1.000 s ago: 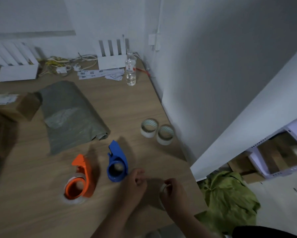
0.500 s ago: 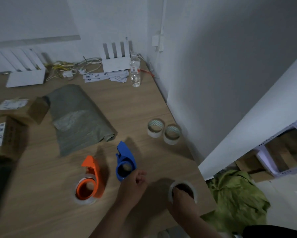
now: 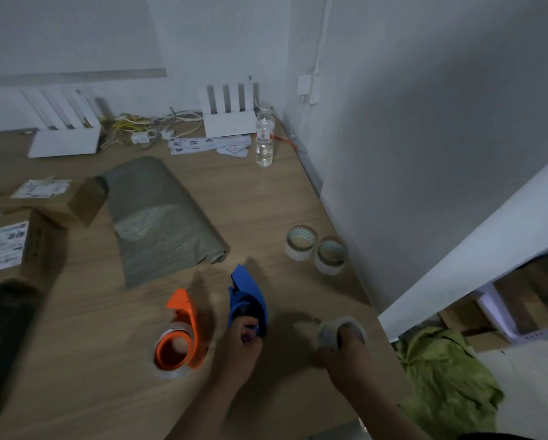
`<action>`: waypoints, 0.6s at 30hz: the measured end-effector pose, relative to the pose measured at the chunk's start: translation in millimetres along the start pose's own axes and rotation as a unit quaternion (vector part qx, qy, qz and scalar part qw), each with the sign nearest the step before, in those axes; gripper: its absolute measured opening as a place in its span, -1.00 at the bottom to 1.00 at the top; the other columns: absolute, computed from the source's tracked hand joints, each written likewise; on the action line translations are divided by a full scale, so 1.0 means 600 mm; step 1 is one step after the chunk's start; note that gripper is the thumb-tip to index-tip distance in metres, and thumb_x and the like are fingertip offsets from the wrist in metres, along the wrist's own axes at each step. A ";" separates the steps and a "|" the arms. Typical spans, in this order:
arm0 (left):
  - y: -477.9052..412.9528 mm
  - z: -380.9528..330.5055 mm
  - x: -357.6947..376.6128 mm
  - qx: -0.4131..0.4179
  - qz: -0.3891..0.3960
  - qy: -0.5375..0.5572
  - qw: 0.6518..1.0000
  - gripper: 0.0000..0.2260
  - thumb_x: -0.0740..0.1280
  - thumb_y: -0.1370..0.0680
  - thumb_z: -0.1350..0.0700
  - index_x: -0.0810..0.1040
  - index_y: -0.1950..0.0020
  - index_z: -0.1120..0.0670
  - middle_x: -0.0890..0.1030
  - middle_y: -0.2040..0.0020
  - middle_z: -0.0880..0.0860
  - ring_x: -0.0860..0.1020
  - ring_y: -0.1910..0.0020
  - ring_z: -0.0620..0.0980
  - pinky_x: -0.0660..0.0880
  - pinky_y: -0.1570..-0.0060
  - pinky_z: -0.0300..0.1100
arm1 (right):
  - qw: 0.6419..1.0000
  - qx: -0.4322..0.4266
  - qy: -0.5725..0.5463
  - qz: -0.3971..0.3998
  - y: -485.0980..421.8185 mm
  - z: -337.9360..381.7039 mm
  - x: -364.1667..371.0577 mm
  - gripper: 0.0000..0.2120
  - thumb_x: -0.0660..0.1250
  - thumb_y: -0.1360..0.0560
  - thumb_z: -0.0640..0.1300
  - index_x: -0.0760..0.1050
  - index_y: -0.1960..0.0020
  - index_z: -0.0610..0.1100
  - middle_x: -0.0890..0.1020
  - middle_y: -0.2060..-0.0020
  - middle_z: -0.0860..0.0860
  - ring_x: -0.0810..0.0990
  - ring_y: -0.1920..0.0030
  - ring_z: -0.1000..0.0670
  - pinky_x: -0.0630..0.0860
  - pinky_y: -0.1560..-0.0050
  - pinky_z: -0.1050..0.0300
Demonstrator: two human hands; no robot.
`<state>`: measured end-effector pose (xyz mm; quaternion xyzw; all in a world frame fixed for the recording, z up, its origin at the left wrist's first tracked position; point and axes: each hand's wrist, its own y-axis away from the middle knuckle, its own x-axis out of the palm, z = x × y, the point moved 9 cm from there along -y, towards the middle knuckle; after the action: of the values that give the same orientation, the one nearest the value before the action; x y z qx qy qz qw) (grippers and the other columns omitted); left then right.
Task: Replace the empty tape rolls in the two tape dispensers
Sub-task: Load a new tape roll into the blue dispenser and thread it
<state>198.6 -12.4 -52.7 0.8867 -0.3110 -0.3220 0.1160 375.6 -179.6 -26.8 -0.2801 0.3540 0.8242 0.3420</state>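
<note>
A blue tape dispenser point(image 3: 246, 300) lies on the wooden table, and my left hand point(image 3: 239, 350) grips its near round end. To its left lies an orange tape dispenser point(image 3: 179, 335) with a clear tape roll around its hub. My right hand point(image 3: 349, 350) holds a blurred roll of clear tape point(image 3: 331, 331) near the table's right edge, fingers through its core. Two more tape rolls point(image 3: 300, 242) point(image 3: 330, 255) stand side by side further back by the wall.
A grey-green woven bag point(image 3: 158, 217) lies behind the dispensers. Cardboard parcels point(image 3: 47, 201) sit at the left. A water bottle point(image 3: 264, 141), two white routers point(image 3: 230, 122) and cables line the back wall. The table's edge point(image 3: 390, 350) drops off at right above green cloth point(image 3: 444, 389).
My left hand moved up from the table onto the blue dispenser's round end. My right hand lifted the tape roll and shifted it slightly right.
</note>
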 end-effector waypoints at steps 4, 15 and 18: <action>-0.013 0.018 -0.031 -0.009 -0.053 -0.023 0.998 -0.74 0.33 -0.53 0.19 0.51 -0.20 -0.02 0.50 -0.08 -0.02 0.51 0.06 -0.17 0.48 0.12 -0.27 | 0.996 -0.020 -0.073 -0.039 0.003 0.038 -0.018 -0.82 0.41 -0.39 -0.29 0.40 0.16 -0.23 0.44 0.31 -0.02 0.41 0.33 0.02 0.31 0.41 0.36; -0.059 0.051 -0.042 -0.096 -0.095 0.019 0.991 -0.62 0.35 -0.50 0.19 0.39 -0.30 0.10 0.58 -0.11 0.04 0.58 0.05 0.00 0.53 0.13 -0.15 | 0.984 -0.033 -0.173 -0.006 0.006 0.072 -0.010 -0.82 0.39 -0.37 -0.24 0.46 0.08 -0.27 0.61 0.20 -0.26 0.57 0.27 -0.18 0.52 0.34 0.10; -0.074 0.063 -0.036 -0.127 -0.088 0.007 0.988 -0.54 0.36 -0.48 0.16 0.37 -0.36 0.10 0.60 -0.21 0.12 0.61 -0.10 0.12 0.59 -0.07 0.01 | 0.983 -0.033 -0.182 -0.001 0.004 0.069 -0.008 -0.76 0.39 -0.33 -0.16 0.49 0.05 -0.23 0.62 0.18 -0.25 0.62 0.17 -0.23 0.60 0.24 -0.04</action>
<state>182.5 35.8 -88.9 0.8908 -0.1873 -0.3620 0.2008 367.7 -150.4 1.8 -0.1373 0.2584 0.8723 0.3918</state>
